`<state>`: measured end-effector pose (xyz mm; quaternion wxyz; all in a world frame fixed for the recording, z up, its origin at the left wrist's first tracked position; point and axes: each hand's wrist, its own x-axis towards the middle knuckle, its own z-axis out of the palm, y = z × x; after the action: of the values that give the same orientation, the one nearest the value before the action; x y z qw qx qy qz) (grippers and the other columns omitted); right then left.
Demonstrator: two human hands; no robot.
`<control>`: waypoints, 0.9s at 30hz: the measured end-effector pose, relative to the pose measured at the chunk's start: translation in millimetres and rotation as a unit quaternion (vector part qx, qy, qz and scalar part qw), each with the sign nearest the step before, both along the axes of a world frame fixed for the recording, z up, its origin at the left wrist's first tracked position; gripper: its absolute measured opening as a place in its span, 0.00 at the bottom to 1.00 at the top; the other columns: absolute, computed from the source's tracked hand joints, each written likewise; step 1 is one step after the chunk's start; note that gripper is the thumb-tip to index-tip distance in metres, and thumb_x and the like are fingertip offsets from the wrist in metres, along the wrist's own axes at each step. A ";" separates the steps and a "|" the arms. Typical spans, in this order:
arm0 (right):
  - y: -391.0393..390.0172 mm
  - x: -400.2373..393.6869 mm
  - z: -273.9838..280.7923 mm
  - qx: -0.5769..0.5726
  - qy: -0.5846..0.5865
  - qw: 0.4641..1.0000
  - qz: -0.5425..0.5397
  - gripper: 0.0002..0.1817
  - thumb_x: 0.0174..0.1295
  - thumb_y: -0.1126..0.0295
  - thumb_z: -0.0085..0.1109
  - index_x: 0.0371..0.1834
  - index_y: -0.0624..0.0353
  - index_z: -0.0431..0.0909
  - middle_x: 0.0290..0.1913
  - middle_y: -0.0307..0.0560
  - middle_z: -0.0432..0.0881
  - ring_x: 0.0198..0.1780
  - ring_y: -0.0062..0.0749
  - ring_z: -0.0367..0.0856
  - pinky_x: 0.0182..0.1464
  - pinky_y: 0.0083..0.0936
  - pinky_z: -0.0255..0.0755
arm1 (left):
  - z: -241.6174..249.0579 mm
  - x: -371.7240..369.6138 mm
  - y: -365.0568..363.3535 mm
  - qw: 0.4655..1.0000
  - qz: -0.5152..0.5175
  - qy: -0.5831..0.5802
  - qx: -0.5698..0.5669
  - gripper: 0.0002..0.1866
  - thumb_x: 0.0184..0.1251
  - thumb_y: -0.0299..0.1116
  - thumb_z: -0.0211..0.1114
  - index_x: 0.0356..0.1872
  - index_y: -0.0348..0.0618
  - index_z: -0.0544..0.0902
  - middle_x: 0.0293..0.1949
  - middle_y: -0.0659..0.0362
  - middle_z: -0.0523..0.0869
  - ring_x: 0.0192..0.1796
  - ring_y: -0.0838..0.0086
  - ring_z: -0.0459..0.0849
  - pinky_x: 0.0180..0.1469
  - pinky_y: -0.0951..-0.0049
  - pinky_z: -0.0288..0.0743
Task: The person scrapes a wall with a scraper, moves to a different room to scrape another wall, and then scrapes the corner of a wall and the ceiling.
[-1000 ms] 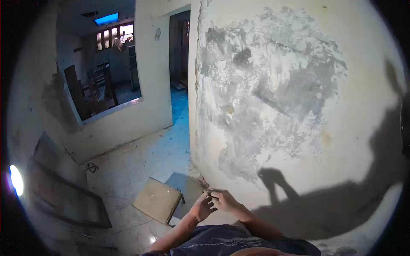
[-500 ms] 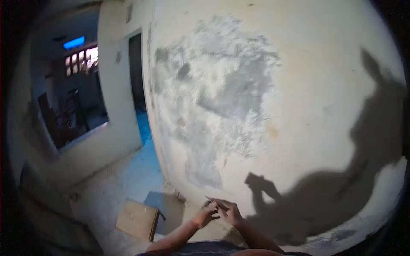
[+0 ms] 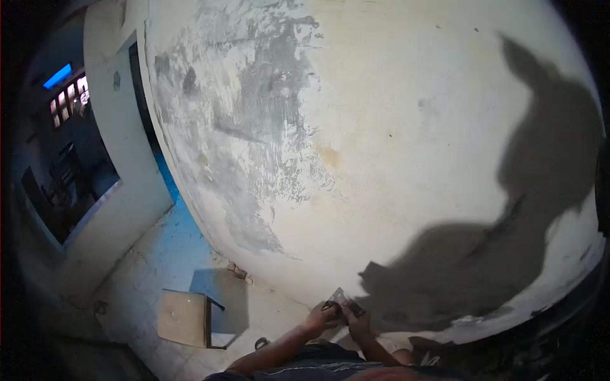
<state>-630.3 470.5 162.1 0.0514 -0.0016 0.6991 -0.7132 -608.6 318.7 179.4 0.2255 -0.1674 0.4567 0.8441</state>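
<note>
Low in the view, my left hand [image 3: 322,319] and my right hand [image 3: 359,322] are close together in front of my body, with fingers closed. Between them the grey, pointed blade of a putty knife [image 3: 337,295] sticks up, and my left fingers are wrapped at its base. A dark, flat tool [image 3: 356,309] shows at my right fingers; its kind is hard to make out. Beyond the hands stands a pale wall [image 3: 394,184] with a rough grey and white patch [image 3: 267,95]. Neither hand touches the wall.
A small stool [image 3: 183,317] with a tan top and dark legs is on the floor to the left. Small debris [image 3: 238,271] lies at the wall's foot. Farther left are a doorway [image 3: 145,101] and a window opening [image 3: 70,152]. My shadow [image 3: 540,159] falls across the wall's right side.
My view has turned right, so the wall patch and stool sit farther left. My hands remain together, and the blade now points up, showing more of its face.
</note>
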 end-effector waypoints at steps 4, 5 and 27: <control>-11.0 -41.9 -22.4 0.027 0.218 0.976 -0.004 0.08 0.62 0.76 0.61 0.43 0.66 0.81 0.34 0.37 0.82 0.35 0.16 0.76 0.35 0.18 0.70 | -17.9 -30.8 -2.2 0.967 -0.020 0.184 -0.172 0.22 0.71 0.41 0.59 0.60 0.43 0.68 0.56 0.53 0.75 0.60 0.66 0.75 0.64 0.62 0.68; -22.6 -52.5 20.7 -0.002 0.180 0.983 0.031 0.07 0.63 0.75 0.58 0.41 0.66 0.80 0.34 0.39 0.82 0.35 0.21 0.78 0.36 0.22 0.72 | 6.3 -43.1 -3.9 0.995 0.070 0.072 -0.014 0.22 0.72 0.41 0.58 0.61 0.43 0.68 0.57 0.53 0.76 0.59 0.66 0.75 0.64 0.64 0.68; -175.0 -162.8 307.1 0.224 0.434 0.846 -0.215 0.10 0.62 0.78 0.59 0.46 0.70 0.80 0.40 0.54 0.85 0.41 0.32 0.85 0.44 0.26 0.78 | 90.3 -93.9 -139.7 0.976 -0.006 0.216 0.029 0.21 0.72 0.46 0.56 0.55 0.38 0.74 0.49 0.52 0.81 0.51 0.66 0.81 0.53 0.65 0.73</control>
<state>-793.1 295.5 469.1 -0.4130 -0.1492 0.7737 -0.4567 -702.5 179.0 269.7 0.1311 0.0281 0.4710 0.8719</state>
